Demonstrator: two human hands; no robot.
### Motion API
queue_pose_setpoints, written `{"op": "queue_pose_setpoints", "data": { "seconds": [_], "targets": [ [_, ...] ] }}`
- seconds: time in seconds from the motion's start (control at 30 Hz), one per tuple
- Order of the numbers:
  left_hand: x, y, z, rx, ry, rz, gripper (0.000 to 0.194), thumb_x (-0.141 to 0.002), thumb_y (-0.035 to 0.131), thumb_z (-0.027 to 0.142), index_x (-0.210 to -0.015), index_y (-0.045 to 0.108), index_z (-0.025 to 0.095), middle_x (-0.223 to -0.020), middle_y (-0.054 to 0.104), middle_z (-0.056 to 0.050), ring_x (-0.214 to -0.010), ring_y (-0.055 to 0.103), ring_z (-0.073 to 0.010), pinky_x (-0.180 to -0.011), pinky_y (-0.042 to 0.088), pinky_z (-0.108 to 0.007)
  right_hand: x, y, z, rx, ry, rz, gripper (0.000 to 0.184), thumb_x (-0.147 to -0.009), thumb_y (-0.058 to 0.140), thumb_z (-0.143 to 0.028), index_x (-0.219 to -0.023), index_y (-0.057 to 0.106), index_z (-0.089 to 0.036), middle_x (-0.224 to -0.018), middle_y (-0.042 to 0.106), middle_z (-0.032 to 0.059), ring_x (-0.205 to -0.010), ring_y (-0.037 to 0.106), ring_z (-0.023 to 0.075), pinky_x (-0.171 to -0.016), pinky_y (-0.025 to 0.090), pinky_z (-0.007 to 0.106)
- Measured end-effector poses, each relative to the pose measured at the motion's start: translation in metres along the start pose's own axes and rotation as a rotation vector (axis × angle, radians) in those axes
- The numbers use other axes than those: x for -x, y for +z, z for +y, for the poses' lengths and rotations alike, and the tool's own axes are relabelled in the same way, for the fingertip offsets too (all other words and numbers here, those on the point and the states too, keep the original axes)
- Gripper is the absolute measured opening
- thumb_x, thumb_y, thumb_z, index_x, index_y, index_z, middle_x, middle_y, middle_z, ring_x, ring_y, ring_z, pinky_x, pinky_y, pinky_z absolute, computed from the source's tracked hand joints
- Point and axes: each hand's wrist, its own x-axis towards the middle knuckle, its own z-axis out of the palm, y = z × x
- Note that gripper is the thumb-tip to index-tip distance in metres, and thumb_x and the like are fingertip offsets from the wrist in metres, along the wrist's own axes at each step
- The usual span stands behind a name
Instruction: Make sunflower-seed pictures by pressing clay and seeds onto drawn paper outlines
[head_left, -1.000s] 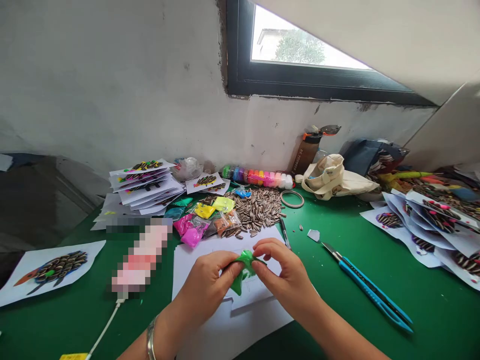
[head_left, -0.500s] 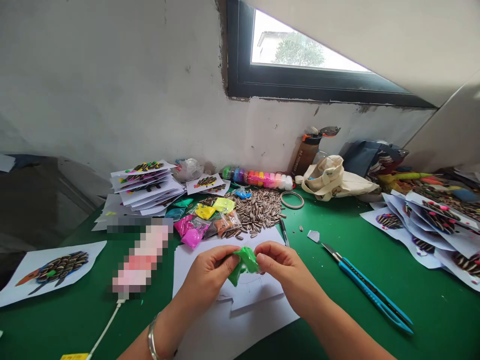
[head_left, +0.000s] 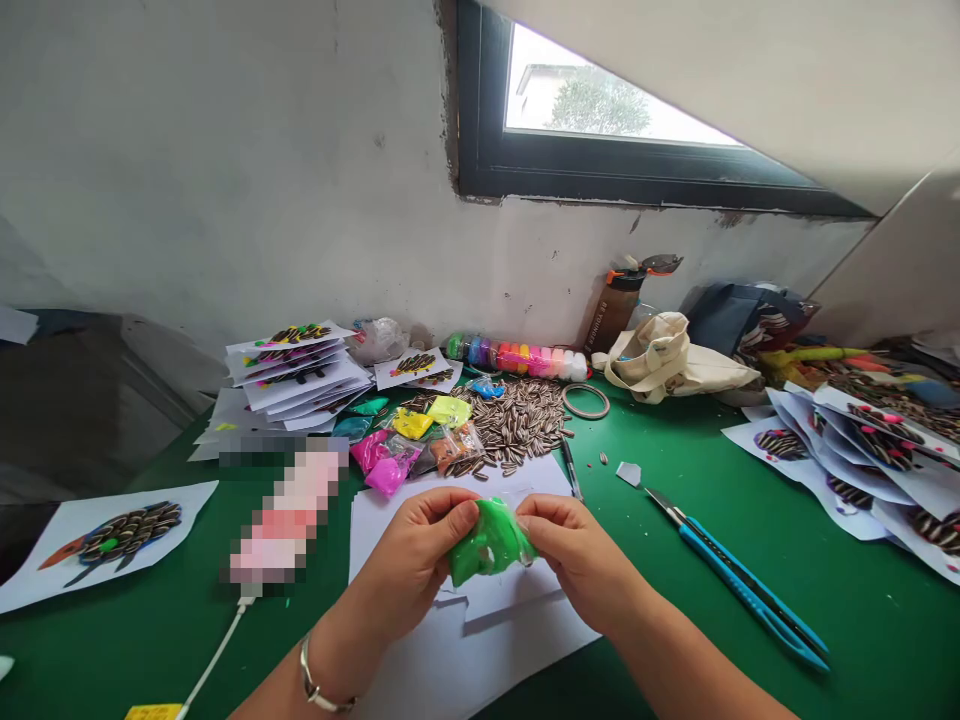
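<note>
Between my two hands is a clear plastic packet of bright green modelling clay point(head_left: 490, 545). My left hand point(head_left: 420, 555) pinches its left side with thumb and fingers. At the packet's right end, the fingers of my right hand point(head_left: 574, 550) are closed on the clear plastic edge. Both hands hold it above white paper sheets point(head_left: 420, 655) on the green table. More clay packets lie just beyond the paper: magenta point(head_left: 386, 465), yellow point(head_left: 412, 424) and an orange-brown one point(head_left: 456, 448).
Sunflower seeds point(head_left: 521, 420) are heaped behind the papers, near a pen point(head_left: 571, 468) and a tape ring point(head_left: 586, 401). Blue-handled tweezers point(head_left: 750, 590) lie right. Seed-decorated cards form a stack point(head_left: 300, 375) at left and a pile point(head_left: 862, 450) at right. A bottle point(head_left: 616, 308) stands by the wall.
The green packet has been spread out flatter and wider between my hands, so more of its face shows. My right hand has shifted slightly right. The table items stay put.
</note>
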Motion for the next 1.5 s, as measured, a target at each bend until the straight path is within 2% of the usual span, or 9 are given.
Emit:
{"op": "queue_pose_setpoints", "data": {
  "seconds": [0.1, 0.17, 0.33, 0.5, 0.7, 0.9, 1.07, 1.23, 1.5],
  "targets": [
    [0.002, 0.002, 0.001, 0.072, -0.037, -0.019, 0.025, -0.073, 0.08, 0.035, -0.082, 0.072, 0.014, -0.069, 0.064, -0.003, -0.06, 0.058, -0.0119, -0.058, 0.05, -0.024, 0.002, 0.001, -0.002, -0.052, 0.032, -0.07, 0.022, -0.074, 0.069, -0.031, -0.062, 0.062, -0.014, -0.056, 0.053, -0.0021, -0.058, 0.043, 0.01, -0.059, 0.031, 0.024],
    [0.002, 0.002, 0.001, 0.073, -0.041, -0.039, 0.025, -0.074, 0.079, 0.036, -0.081, 0.072, 0.013, -0.067, 0.063, -0.003, -0.058, 0.057, -0.0111, -0.056, 0.049, -0.023, 0.004, 0.001, -0.005, -0.001, 0.013, -0.065, 0.019, -0.073, 0.069, -0.028, -0.062, 0.062, -0.014, -0.057, 0.053, -0.0023, -0.058, 0.042, 0.0095, -0.058, 0.031, 0.024],
    [0.0, -0.003, 0.0, -0.03, -0.005, -0.042, 0.03, -0.072, 0.08, 0.04, -0.074, 0.072, 0.011, -0.062, 0.06, -0.001, -0.054, 0.054, -0.0089, -0.051, 0.044, -0.02, 0.004, 0.0, -0.008, 0.22, -0.009, -0.007, 0.014, -0.073, 0.067, -0.024, -0.065, 0.063, -0.014, -0.061, 0.054, -0.0026, -0.059, 0.043, 0.0092, -0.057, 0.032, 0.023],
    [-0.002, -0.009, -0.002, -0.15, 0.016, 0.005, 0.028, -0.07, 0.082, 0.038, -0.079, 0.073, 0.013, -0.068, 0.063, -0.002, -0.058, 0.053, -0.0081, -0.053, 0.042, -0.018, 0.006, 0.001, -0.006, 0.173, 0.028, -0.093, 0.014, -0.077, 0.067, -0.027, -0.075, 0.069, -0.014, -0.069, 0.062, -0.0002, -0.065, 0.05, 0.0103, -0.063, 0.037, 0.023],
    [-0.001, -0.005, -0.003, -0.174, -0.014, -0.037, 0.029, -0.074, 0.078, 0.041, -0.078, 0.071, 0.013, -0.065, 0.059, 0.0, -0.056, 0.051, -0.0078, -0.051, 0.041, -0.019, 0.011, -0.001, -0.01, 0.221, -0.018, -0.125, 0.016, -0.077, 0.067, -0.029, -0.071, 0.067, -0.014, -0.062, 0.057, -0.0016, -0.061, 0.048, 0.0101, -0.059, 0.035, 0.023],
    [0.0, -0.004, -0.003, -0.165, -0.025, -0.078, 0.032, -0.076, 0.076, 0.044, -0.079, 0.071, 0.013, -0.066, 0.058, -0.001, -0.057, 0.05, -0.0084, -0.051, 0.038, -0.019, 0.009, 0.0, -0.008, 0.395, -0.124, 0.024, 0.019, -0.081, 0.06, -0.029, -0.069, 0.063, -0.015, -0.062, 0.051, -0.0026, -0.061, 0.041, 0.0096, -0.056, 0.033, 0.022],
    [-0.002, -0.007, -0.005, -0.28, 0.029, -0.029, 0.03, -0.074, 0.077, 0.042, -0.082, 0.072, 0.014, -0.07, 0.06, -0.002, -0.062, 0.051, -0.0103, -0.056, 0.039, -0.021, 0.013, 0.005, -0.007, 0.528, -0.215, 0.064, 0.02, -0.084, 0.055, -0.03, -0.073, 0.065, -0.015, -0.066, 0.057, -0.0003, -0.064, 0.048, 0.0119, -0.06, 0.038, 0.024],
    [0.001, -0.004, 0.0, -0.407, 0.098, 0.015, 0.029, -0.074, 0.075, 0.043, -0.081, 0.071, 0.014, -0.07, 0.059, -0.001, -0.061, 0.048, -0.0109, -0.054, 0.038, -0.021, 0.015, 0.006, -0.005, 0.649, -0.353, 0.111, 0.02, -0.086, 0.055, -0.029, -0.075, 0.065, -0.016, -0.067, 0.058, 0.0001, -0.065, 0.05, 0.0124, -0.062, 0.039, 0.025],
    [0.008, 0.005, 0.008, -0.601, 0.194, 0.121, 0.031, -0.078, 0.068, 0.044, -0.071, 0.069, 0.014, -0.064, 0.055, 0.0, -0.058, 0.044, -0.0111, -0.052, 0.035, -0.021, 0.012, 0.005, 0.0, 0.561, -0.284, 0.073, 0.018, -0.087, 0.057, -0.032, -0.084, 0.067, -0.018, -0.074, 0.061, 0.0021, -0.07, 0.052, 0.0144, -0.064, 0.042, 0.027]
  ]
}}
